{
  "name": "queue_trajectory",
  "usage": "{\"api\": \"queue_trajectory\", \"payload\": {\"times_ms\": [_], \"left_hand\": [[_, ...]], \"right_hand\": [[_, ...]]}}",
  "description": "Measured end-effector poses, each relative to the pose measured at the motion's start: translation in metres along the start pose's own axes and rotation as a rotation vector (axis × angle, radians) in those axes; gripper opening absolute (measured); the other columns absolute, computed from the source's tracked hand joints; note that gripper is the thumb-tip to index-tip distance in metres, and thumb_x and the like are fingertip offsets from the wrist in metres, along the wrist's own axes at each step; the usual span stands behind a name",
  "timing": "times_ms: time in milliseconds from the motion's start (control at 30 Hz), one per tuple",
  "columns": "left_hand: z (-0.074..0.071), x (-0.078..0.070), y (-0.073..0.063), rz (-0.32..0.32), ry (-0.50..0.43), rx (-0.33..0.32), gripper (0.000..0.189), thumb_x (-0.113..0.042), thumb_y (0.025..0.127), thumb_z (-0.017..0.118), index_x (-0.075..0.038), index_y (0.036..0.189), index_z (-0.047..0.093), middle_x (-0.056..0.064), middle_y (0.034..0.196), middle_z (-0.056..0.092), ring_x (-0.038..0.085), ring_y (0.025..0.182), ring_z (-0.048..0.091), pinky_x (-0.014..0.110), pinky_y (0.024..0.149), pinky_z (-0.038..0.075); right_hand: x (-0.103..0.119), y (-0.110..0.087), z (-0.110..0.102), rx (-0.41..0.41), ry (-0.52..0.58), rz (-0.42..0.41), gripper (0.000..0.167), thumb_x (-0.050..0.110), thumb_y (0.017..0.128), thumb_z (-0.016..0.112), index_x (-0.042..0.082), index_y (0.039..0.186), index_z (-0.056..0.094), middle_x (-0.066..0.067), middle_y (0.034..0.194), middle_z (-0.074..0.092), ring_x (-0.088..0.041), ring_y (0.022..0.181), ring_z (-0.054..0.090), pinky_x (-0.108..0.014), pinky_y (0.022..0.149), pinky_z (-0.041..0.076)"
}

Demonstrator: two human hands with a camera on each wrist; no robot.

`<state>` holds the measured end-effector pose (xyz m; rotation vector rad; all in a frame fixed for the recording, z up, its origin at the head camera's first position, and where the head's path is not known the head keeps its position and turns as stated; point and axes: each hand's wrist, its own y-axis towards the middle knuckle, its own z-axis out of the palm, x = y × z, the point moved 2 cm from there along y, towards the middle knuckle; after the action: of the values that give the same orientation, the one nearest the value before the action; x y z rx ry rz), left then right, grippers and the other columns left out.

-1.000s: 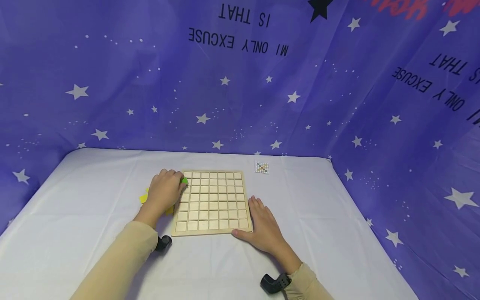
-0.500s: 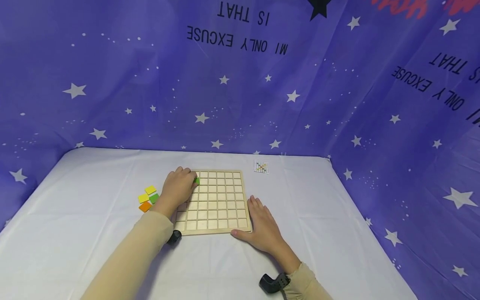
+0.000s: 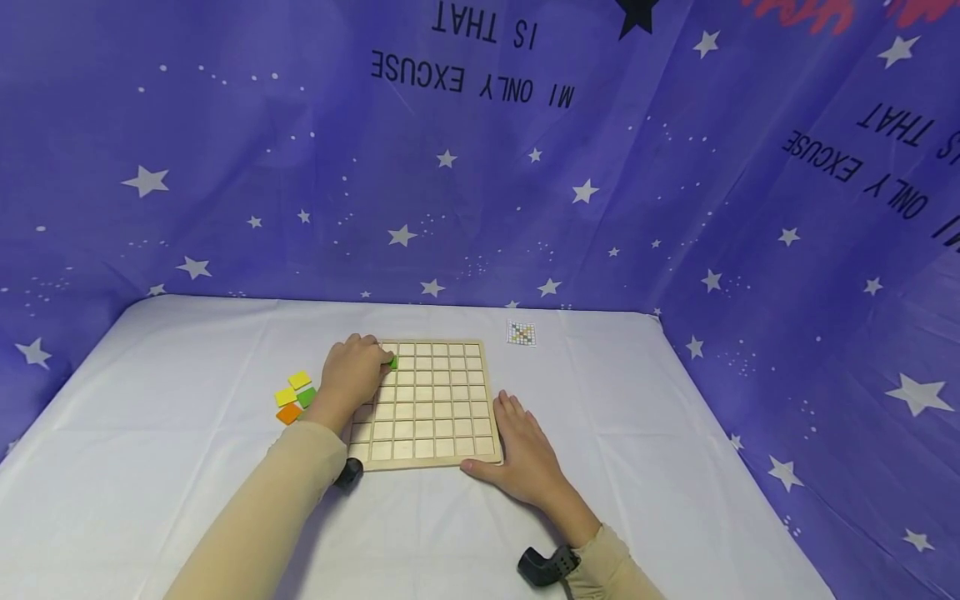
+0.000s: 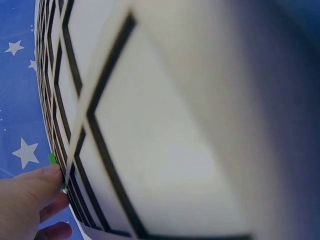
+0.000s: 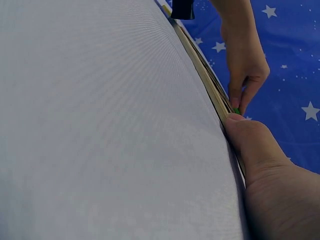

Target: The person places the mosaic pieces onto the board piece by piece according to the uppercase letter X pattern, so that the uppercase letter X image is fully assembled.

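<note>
At the far left part of the wooden grid board (image 3: 423, 411), my left hand (image 3: 351, 372) pinches a small green tile (image 3: 393, 363) over the cells. In the left wrist view, thumb and fingers meet on this green tile (image 4: 52, 158), and its contact with the board is hard to make out. My right hand (image 3: 527, 454) lies with straight fingers along the board's right side, its thumb on the near right corner. The right wrist view has that thumb (image 5: 252, 137) touching the board's edge (image 5: 202, 70).
Left of the board lie loose tiles: two yellow (image 3: 299, 380), a green one (image 3: 307, 397) and an orange one (image 3: 288, 413). A small card with a coloured grid pattern (image 3: 521, 333) lies beyond the board's far right corner. A starry purple cloth (image 3: 480, 167) hangs behind the white table.
My left hand has carried the green tile rightward from the board's left edge onto its far left cells, uncovering the loose tiles. Over the last half second it barely moves. The right hand stays put.
</note>
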<state>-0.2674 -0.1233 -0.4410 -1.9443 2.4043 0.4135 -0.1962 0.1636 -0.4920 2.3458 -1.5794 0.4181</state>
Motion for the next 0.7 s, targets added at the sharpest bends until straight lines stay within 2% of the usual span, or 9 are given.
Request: {"api": "queue_trajectory", "payload": {"times_ms": [367,567,700], "left_hand": [[-0.0031,0.0036,0.0,-0.018,-0.054,0.054,0.025,-0.019,0.097,0.064,-0.018,0.121,0.073,0.012,0.109,0.068,0.033,0.098,0.061,0.051,0.08,0.054],[-0.0056,0.003,-0.0015,-0.033,-0.098,0.061,0.024,-0.02,0.095,0.068,-0.017,0.118,0.074,0.011,0.11,0.069,0.033,0.093,0.061,0.051,0.076,0.054],[-0.0061,0.0033,-0.0017,-0.037,-0.085,0.066,0.025,-0.021,0.094,0.068,-0.017,0.119,0.074,0.011,0.11,0.069,0.032,0.092,0.061,0.05,0.074,0.054]], "right_hand": [[0.0005,-0.0005,-0.0011,-0.013,0.008,-0.02,0.118,0.081,0.076,0.06,0.004,0.157,0.021,-0.012,0.166,0.018,-0.028,0.155,0.015,-0.049,0.125,0.016],[0.0006,-0.0005,-0.001,-0.013,0.0,-0.018,0.118,0.081,0.077,0.06,0.004,0.157,0.022,-0.012,0.166,0.019,-0.028,0.155,0.015,-0.049,0.125,0.016],[0.0008,-0.0009,-0.001,-0.011,0.004,-0.016,0.118,0.08,0.076,0.06,0.004,0.157,0.021,-0.012,0.166,0.018,-0.027,0.155,0.015,-0.048,0.125,0.015]]}}
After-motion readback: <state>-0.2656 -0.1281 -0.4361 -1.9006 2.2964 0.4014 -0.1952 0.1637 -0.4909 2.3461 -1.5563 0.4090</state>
